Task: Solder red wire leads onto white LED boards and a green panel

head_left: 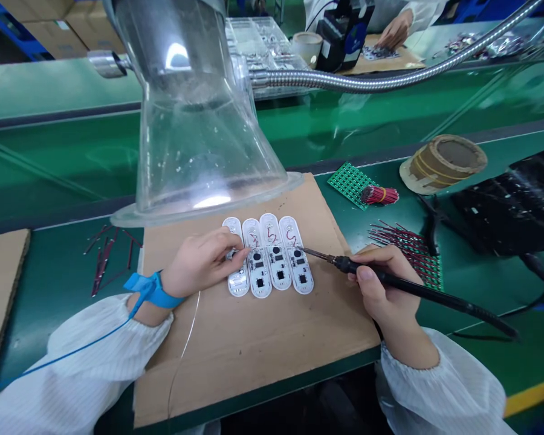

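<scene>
On the cardboard (254, 350), the rightmost board (303, 269), long axis forward, is placed left of the nearer right hand (396, 314), whose fingers are wrapped round a soldering iron (344, 264); what the left hand (202, 260) holds cannot be told.

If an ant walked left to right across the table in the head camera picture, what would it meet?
Cardboard piece, loose dark-red wires, left hand, four white circuit boards, right hand, bulky black object.
</scene>
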Available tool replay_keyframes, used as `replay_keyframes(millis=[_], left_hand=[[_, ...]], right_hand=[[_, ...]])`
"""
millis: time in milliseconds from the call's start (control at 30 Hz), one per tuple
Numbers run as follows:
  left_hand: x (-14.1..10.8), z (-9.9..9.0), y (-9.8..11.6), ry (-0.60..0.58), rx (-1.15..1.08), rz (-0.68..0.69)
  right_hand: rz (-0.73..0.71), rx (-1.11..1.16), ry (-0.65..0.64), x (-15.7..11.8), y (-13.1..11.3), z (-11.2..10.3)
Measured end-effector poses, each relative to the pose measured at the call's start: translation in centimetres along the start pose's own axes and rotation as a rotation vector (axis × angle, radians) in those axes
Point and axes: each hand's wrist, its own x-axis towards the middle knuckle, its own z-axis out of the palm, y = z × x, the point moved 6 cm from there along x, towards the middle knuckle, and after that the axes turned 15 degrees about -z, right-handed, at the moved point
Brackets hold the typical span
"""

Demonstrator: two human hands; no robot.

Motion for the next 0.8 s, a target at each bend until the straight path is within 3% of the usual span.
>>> replay_keyframes(millis=[300, 567, 800], left_hand=[[-0.37, -0.75, -0.37, 0.086, -0.076, 0.013], [-0.16, -0.68, -0.1, 0.083, -0.072, 0.038], [-0.08, -0.26, 0.27, 0.072, -0.071, 0.075]], right_hand=[[-0.003, 0.099, 0.116, 0.64, -0.51, 0.08], [0.004, 0.034, -0.045, 0.31, -0.17, 0.57], [-0.026, -0.044, -0.099, 0.44, -0.23, 0.71]])
